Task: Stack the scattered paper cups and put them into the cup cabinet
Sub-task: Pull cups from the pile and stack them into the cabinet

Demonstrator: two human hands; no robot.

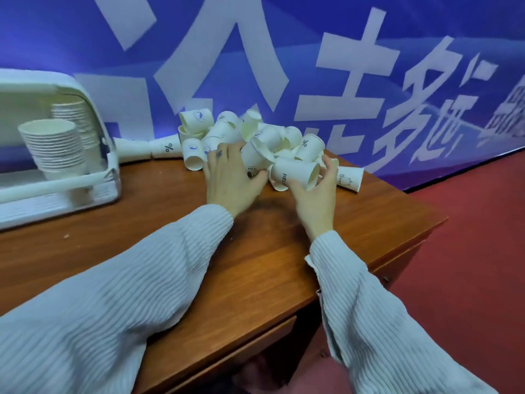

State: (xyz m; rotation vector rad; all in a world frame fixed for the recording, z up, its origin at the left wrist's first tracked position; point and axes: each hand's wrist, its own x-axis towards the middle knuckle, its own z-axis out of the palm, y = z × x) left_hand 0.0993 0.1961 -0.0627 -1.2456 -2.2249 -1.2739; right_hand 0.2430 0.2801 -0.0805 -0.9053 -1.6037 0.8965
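The scattered paper cups [255, 140] lie in a loose heap at the far right of the bench [170, 237], tight against the blue banner [341, 66]. Most lie on their sides, mouths pointing every way; two more lie end to end to the left of the heap.

The right hand [315, 194] grips a cup marked HELLO [295, 173] on its side, fingers curled round its wall. The left hand [230, 180] rests on the near left of the heap, fingers spread over a cup with a dark round logo [251, 170]; whether it grips that cup cannot be told.

The cup cabinet [56, 143] stands open at the far left of the bench, two nested stacks [54, 146] already inside it.

Risks, as judged:
- Drawing one cup out may shift the heap; a cup at its right edge [350, 177] lies near the bench edge and could roll onto the red floor [468, 251].
- Thin paper walls may crease under a firm squeeze and jam when nested.
- Cups facing opposite ways will not nest unless turned first.
- A tall stack may lean and topple on the way to the cabinet.
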